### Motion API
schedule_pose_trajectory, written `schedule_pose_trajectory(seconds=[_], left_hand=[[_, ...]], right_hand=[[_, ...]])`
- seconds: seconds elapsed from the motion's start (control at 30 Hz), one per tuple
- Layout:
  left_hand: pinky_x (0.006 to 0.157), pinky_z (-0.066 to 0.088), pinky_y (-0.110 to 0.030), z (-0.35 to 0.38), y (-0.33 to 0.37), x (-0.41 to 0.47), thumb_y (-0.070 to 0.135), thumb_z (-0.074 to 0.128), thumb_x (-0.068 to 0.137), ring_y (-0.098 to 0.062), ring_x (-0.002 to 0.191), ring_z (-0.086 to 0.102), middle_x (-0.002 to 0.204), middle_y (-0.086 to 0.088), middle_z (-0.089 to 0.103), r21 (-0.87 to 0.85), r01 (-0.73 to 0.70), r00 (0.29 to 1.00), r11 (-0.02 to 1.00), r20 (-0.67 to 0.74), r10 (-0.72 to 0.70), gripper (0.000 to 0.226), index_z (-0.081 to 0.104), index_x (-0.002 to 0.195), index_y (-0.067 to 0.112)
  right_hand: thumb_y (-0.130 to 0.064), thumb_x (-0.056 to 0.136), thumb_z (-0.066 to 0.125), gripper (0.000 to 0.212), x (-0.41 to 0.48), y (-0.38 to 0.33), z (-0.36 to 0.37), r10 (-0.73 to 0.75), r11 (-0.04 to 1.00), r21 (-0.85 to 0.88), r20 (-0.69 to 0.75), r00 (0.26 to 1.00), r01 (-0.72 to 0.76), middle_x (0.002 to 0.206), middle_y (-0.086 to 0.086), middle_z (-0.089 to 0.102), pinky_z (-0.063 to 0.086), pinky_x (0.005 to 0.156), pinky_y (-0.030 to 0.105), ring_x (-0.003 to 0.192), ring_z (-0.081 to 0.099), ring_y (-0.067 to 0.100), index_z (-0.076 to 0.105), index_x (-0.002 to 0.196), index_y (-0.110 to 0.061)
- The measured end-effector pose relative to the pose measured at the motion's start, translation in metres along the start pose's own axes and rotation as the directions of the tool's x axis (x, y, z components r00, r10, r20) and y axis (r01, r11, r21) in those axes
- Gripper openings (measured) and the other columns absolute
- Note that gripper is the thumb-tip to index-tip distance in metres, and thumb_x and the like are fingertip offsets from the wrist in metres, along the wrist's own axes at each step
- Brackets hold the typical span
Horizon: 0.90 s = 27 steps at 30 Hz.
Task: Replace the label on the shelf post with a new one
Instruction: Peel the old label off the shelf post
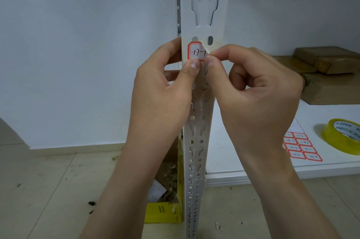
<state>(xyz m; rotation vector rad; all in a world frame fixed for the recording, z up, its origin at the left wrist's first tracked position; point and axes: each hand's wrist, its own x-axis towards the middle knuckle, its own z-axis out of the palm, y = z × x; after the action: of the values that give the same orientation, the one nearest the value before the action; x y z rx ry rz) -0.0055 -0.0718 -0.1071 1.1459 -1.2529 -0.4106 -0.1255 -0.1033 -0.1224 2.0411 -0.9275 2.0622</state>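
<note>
A white slotted shelf post [204,10] runs up the middle of the view. A red-bordered white label [196,51] with handwritten figures is stuck on it at hand height. My left hand [163,90] grips the post from the left, with its thumb tip pressed just under the label. My right hand [253,90] pinches the label's right edge between thumb and forefinger. Below the label, the post shows torn paper and glue residue [200,92].
A white shelf board [253,160] on the right carries a sheet of red-bordered labels [301,147], a roll of yellowish clear tape [342,135] and brown wrapped parcels [321,71]. A yellow cardboard box [165,211] with scraps stands on the tiled floor left of the post.
</note>
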Motion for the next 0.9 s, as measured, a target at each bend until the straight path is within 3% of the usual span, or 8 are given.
schedule_pose_trajectory(seconds=[0.23,0.67,0.9], left_hand=[[0.066,0.057,-0.01,-0.0001,0.0003,0.0003,0.021,0.062,0.102,0.003,0.082,0.074,0.111,0.018,0.075,-0.015,-0.002,1.0,1.0,0.004,0.002,0.032,0.068,0.133,0.027],[0.067,0.057,-0.011,0.0005,-0.0001,0.0,0.021,0.062,0.102,0.005,0.088,0.074,0.112,0.02,0.075,-0.013,0.003,1.0,1.0,-0.001,-0.003,0.033,0.068,0.134,0.028],[0.069,0.058,-0.011,-0.0001,0.0017,-0.0006,0.024,0.062,0.102,0.004,0.091,0.074,0.117,0.021,0.074,0.003,0.012,1.0,1.0,-0.001,-0.012,0.036,0.066,0.137,0.03]], right_hand=[[-0.014,0.095,0.076,0.01,-0.0002,-0.0005,0.0006,-0.013,1.0,0.001,0.001,1.0,0.013,0.059,-0.006,0.039,0.03,0.056,0.016,0.056,0.037,0.015,0.079,0.086,-0.011],[-0.015,0.095,0.076,0.01,-0.0009,-0.0022,0.0004,-0.017,1.0,0.016,0.01,1.0,0.016,0.058,-0.006,0.039,0.031,0.055,0.018,0.055,0.038,0.014,0.079,0.086,-0.012],[-0.014,0.096,0.074,0.009,-0.0007,0.0002,-0.0018,-0.039,0.999,0.021,-0.022,0.999,0.04,0.068,-0.01,0.049,0.033,0.058,0.008,0.058,0.042,0.009,0.08,0.095,-0.007]])
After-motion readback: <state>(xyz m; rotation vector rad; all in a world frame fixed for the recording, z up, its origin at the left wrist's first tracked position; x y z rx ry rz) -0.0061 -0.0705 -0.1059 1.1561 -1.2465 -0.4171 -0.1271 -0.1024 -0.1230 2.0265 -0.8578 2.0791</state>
